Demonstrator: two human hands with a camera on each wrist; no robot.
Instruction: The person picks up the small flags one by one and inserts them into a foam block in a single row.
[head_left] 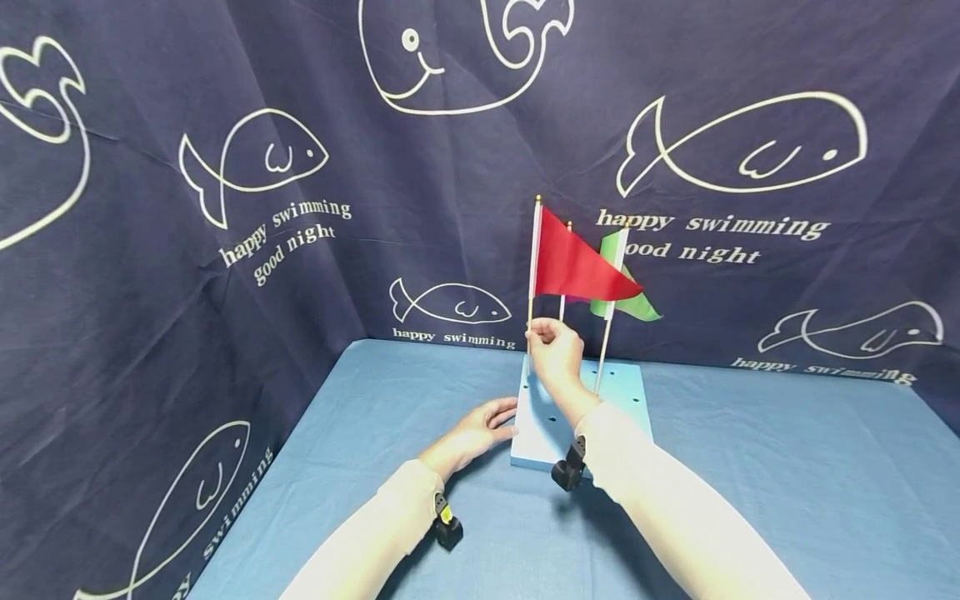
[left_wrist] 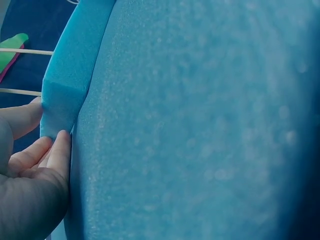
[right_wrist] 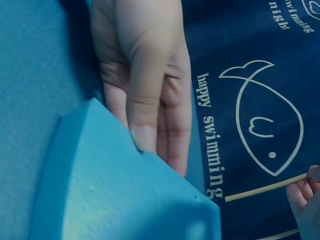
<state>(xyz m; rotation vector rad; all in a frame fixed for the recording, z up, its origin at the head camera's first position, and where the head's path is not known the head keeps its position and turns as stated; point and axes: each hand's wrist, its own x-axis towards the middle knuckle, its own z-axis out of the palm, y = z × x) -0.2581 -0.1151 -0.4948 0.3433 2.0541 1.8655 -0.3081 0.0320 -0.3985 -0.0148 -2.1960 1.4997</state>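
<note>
My right hand pinches the thin stick of a red triangular flag above the left back part of a light blue foam board. In the right wrist view the lower end of that stick shows bare, apart from the board's edge. My left hand rests its fingers, fairly straight, against the board's left side. The left wrist view has these fingertips touching the board's edge. A green flag stands on the board, leaning slightly. Behind the red flag another stick is mostly hidden, with a bit of magenta cloth showing.
Several small holes dot the board's top, one hole near its middle. Blue cloth covers the table. A dark curtain with white fish drawings hangs close behind the board and along the left side.
</note>
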